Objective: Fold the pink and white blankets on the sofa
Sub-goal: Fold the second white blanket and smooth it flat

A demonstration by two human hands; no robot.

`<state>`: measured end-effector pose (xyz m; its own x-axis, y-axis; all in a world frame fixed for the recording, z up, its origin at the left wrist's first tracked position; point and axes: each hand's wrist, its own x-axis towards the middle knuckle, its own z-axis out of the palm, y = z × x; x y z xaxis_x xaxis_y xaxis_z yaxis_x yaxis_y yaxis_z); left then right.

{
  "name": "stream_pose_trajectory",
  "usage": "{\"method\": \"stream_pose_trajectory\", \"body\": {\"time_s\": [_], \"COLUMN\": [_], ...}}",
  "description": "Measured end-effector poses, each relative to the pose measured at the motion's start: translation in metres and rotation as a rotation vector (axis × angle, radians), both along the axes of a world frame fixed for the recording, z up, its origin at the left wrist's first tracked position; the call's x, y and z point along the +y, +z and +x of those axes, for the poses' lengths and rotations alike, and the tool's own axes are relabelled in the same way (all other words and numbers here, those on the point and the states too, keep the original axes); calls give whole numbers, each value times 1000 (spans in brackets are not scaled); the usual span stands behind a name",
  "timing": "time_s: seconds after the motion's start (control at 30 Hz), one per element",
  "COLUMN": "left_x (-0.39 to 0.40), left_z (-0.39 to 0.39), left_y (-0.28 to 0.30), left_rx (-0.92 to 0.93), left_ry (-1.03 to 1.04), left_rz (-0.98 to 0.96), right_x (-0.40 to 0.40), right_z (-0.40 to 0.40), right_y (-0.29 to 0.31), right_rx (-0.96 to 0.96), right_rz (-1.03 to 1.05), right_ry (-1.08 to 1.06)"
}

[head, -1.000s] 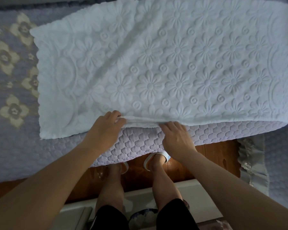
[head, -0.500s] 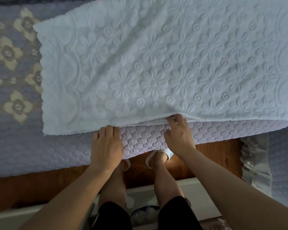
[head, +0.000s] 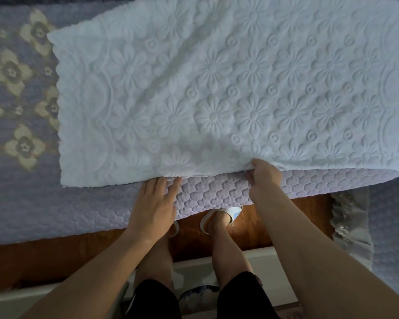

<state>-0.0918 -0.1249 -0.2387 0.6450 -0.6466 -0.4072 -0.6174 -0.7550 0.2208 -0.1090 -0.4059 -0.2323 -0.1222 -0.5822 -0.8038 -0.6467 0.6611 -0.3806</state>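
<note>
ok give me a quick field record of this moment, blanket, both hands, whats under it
blanket: white flower-embossed blanket, folded, lying flat on the seat
left hand: left hand, fingers straight, flat on the cover at the blanket's near edge
right hand: right hand, pinching the blanket's near edge
surface: lilac quilted sofa cover
floor: brown wooden floor
pink blanket: not in view

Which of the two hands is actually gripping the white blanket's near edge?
The right hand: its fingers pinch the white blanket's edge. The left hand lies flat on the lilac quilted cover, fingertips only at the edge.
</note>
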Motion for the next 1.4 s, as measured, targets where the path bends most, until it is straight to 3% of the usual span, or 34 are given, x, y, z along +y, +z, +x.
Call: {"method": "stream_pose_trajectory", "body": {"time_s": [0.07,0.13,0.2,0.3,0.4,0.47,0.67,0.8,0.97,1.03,1.1,1.17,1.27,1.4], "left_x": [-6,-18,-37,-66,-83,-85,-68,-53,-43,-46,-47,-46,-38,-36], "left_z": [4,5,9,21,35,41,39,35,48,58,60,52,38,41], "left_y": [1,-5,-4,9,17,20,15,19,28,34,31,26,11,-6], "left_rx": [10,48,230,547,724,762,768,935,1004,927,776,712,721,490], "left_ry": [95,371,898,1625,1973,2081,2129,2119,2024,2017,1927,1863,1850,1583], "left_rz": [-51,-181,-294,-286,-353,-438,-551,-678,-650,-764,-832,-751,-651,-360], "right_x": [-6,-11,-14,-12,-10,-12,-15,-34,-55,-65,-73,-69,-60,-65], "right_z": [-7,-17,-23,-21,-17,-16,-22,-33,-16,0,11,4,-26,-38], "right_y": [-4,-7,-7,-3,-3,-3,11,13,24,33,36,32,16,-1], "right_rx": [1,27,33,1,21,30,-185,-267,-183,-204,-359,-340,-84,35], "right_rz": [10,12,0,-11,-13,-8,137,130,199,219,114,24,38,-90], "right_ry": [25,109,137,91,67,59,-201,-309,-247,-265,-244,-108,-60,80]}}
